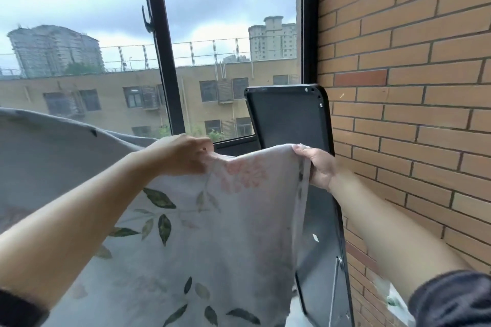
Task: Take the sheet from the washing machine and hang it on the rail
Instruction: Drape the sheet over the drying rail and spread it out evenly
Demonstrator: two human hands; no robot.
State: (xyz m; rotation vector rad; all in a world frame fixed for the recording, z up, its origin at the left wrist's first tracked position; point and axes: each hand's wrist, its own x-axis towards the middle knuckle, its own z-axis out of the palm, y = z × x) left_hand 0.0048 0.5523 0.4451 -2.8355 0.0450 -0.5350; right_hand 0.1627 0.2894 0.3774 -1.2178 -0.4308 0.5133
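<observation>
Head view: your grey sheet with leaf print hangs stretched; left hand and right hand each pinch its top edge with curled fingers, arms raised.

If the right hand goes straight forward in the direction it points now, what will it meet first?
Probably the black panel standing beside the brick wall. The right hand, gripping the edge of the sheet, points up and forward at it. Depth is unclear, so the gap cannot be judged.

The sheet is showing pale grey with green leaves and pink flowers. The brick wall is looking tan.
</observation>
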